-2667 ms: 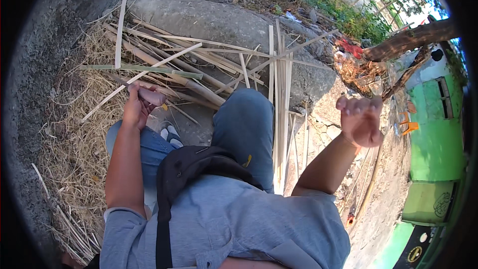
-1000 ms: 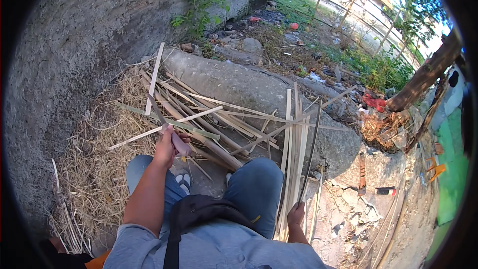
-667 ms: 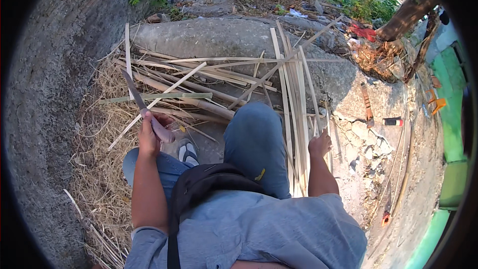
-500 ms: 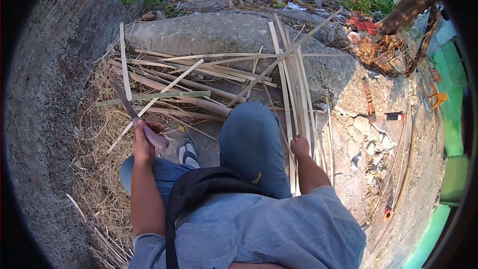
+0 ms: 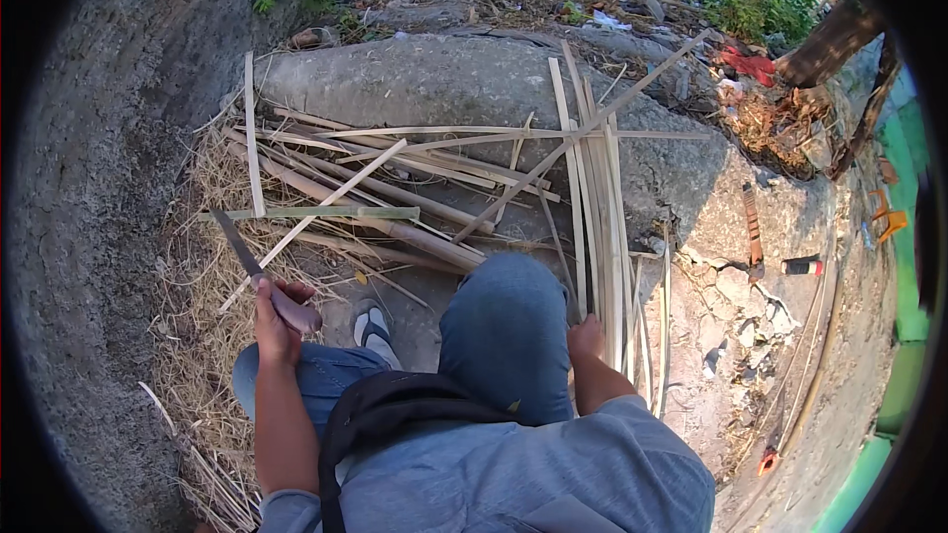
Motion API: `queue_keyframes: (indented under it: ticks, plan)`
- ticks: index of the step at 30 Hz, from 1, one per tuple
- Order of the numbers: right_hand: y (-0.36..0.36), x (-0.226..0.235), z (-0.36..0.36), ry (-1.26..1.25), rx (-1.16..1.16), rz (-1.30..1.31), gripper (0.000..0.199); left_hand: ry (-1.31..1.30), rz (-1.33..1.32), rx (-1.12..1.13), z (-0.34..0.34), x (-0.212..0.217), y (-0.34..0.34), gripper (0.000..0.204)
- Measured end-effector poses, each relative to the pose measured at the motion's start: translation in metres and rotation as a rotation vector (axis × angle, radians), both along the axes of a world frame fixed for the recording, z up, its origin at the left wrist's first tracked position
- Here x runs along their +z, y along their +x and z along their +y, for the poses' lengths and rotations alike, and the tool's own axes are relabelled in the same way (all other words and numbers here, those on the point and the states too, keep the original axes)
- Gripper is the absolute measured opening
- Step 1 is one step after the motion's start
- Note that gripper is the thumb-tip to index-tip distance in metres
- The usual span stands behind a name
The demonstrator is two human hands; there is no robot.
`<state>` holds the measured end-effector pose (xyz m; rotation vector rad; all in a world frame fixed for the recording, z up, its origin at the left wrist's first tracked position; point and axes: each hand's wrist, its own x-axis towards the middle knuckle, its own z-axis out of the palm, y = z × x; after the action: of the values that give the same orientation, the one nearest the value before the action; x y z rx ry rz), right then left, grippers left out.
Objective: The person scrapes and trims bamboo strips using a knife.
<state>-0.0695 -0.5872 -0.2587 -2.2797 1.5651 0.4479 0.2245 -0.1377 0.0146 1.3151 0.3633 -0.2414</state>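
Observation:
My left hand (image 5: 274,316) is closed around the handle of a long dark knife (image 5: 240,249), whose blade points up and away to the left over the dry straw. My right hand (image 5: 587,338) rests low beside my right knee, touching the near ends of a bundle of long pale bamboo strips (image 5: 595,207) that lean against a grey concrete slab (image 5: 464,89). Its fingers are partly hidden, so its grip is unclear. More split bamboo strips (image 5: 395,188) lie crossed in a heap ahead of my knees.
Dry straw (image 5: 197,336) covers the ground at left beside a curved grey wall (image 5: 89,188). A sandalled foot (image 5: 373,331) shows between my legs. Broken rubble, a small can (image 5: 802,266) and a rusty tool (image 5: 752,229) lie at right.
My right hand came down from raised in the air to the near ends of the bamboo bundle. The left hand with the knife stayed at the left knee.

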Motion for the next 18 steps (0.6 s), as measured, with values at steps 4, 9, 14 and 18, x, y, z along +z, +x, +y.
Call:
queue_keyframes:
  ticks: [4, 9, 14, 18]
  plan:
    - [-0.019, -0.008, -0.007, -0.095, 0.133, -0.088, 0.029, 0.059, -0.004, -0.036, -0.015, -0.001, 0.000, 0.046]
    - [-0.040, -0.008, -0.037, -0.010, 0.072, -0.189, 0.033, 0.044, 0.010, -0.038, -0.034, -0.003, 0.003, 0.045]
    - [-0.049, -0.002, -0.063, 0.768, -0.384, -0.552, 0.039, -0.029, -0.007, -0.103, -0.032, -0.005, 0.005, 0.046]
    - [-0.064, 0.014, -0.089, 0.695, -0.434, -0.675, 0.041, -0.020, -0.028, -0.113, -0.038, -0.002, 0.004, 0.048]
